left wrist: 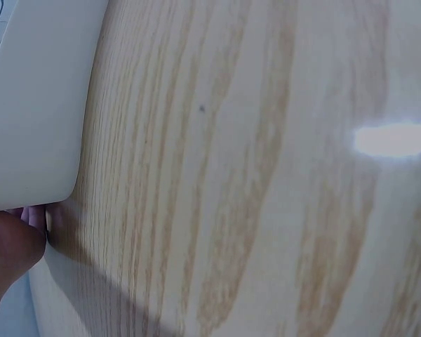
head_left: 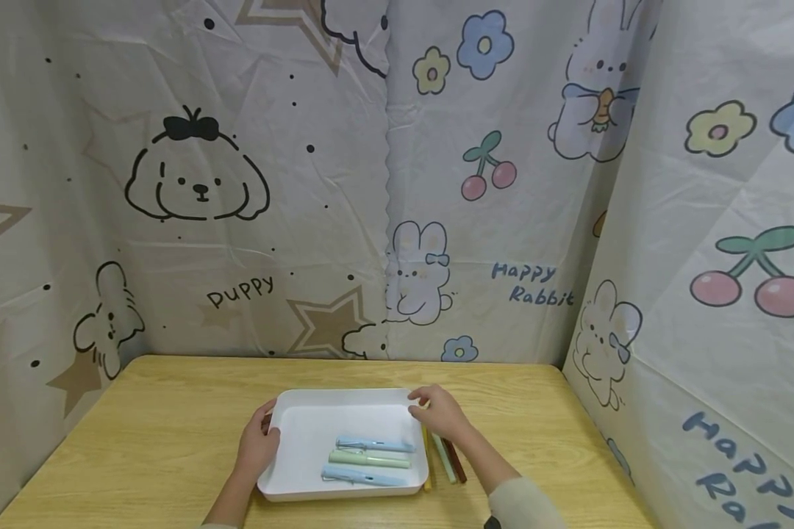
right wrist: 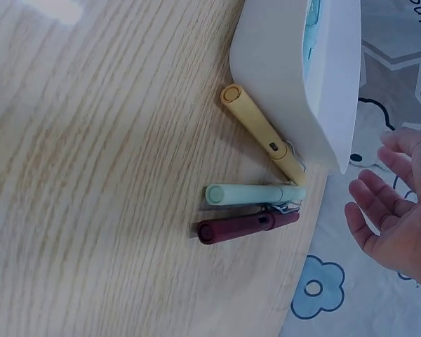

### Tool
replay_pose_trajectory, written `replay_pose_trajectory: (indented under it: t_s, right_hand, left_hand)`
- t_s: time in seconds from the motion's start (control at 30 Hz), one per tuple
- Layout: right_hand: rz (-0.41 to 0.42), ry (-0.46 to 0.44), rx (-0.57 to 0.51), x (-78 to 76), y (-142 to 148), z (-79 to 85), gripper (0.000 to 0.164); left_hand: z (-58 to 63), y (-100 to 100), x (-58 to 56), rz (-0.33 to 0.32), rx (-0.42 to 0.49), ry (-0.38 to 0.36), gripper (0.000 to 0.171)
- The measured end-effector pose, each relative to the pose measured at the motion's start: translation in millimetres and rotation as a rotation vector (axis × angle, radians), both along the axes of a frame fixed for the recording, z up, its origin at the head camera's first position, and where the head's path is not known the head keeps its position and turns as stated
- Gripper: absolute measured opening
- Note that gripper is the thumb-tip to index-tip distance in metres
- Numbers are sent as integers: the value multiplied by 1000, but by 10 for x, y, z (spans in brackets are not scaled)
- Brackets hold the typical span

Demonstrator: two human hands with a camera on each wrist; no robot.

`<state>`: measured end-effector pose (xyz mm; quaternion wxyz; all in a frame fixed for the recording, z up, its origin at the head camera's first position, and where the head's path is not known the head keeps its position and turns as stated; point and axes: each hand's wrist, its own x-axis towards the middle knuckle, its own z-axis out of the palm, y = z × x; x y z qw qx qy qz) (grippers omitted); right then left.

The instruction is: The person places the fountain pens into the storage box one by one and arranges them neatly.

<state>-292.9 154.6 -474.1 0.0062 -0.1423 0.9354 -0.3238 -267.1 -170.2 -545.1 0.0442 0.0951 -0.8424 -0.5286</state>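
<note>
A white tray (head_left: pixel 304 433) sits on the table with two light blue pens (head_left: pixel 364 476) and a light green pen (head_left: pixel 370 460) lying inside it. My left hand (head_left: pixel 256 444) holds the tray by its left side; the left wrist view shows the thumb (left wrist: pixel 10 249) at a tray corner, other fingers mostly hidden behind. My right hand (head_left: pixel 442 413) is at the tray's far right corner with loosely bent fingers and nothing between them. Outside the tray's right wall lie a yellow pen (right wrist: pixel 256 123), a pale green pen (right wrist: pixel 242 194) and a dark red pen (right wrist: pixel 235 228).
The wooden table (head_left: pixel 165 433) ends at a back edge against a printed cloth (head_left: pixel 331 250). Another cloth wall (head_left: pixel 721 367) runs along the right side. The yellow pen lies right against the tray wall.
</note>
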Motion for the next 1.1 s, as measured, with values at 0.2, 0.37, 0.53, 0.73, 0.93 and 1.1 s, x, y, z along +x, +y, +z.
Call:
replay_pose_trajectory:
  t_s: [0.2, 0.37, 0.53, 0.73, 0.93, 1.1]
  right_hand:
    - [-53, -9, -32, -13, 95, -55, 27]
    - [-92, -8, -36, -17, 170, -96, 26]
    - [-131, -2, -31, -18, 251, -154, 26]
    - [-193, -1, -21, -33, 318, -229, 26]
    - [-226, -33, -42, -20, 369, -314, 26]
    - [-243, -63, -40, 7, 401, -383, 28]
  left_hand:
    - [-27, -5, -47, 8, 2, -6, 55]
    - [-33, -4, -65, 8, 3, -10, 55]
    - [-26, 1, -56, 4, 9, -15, 55]
    - [-24, -5, -46, -1, 6, -2, 55]
    - [-22, -10, -28, -2, 6, 7, 55]
    - [-18, -9, -13, 3, 5, 3, 55]
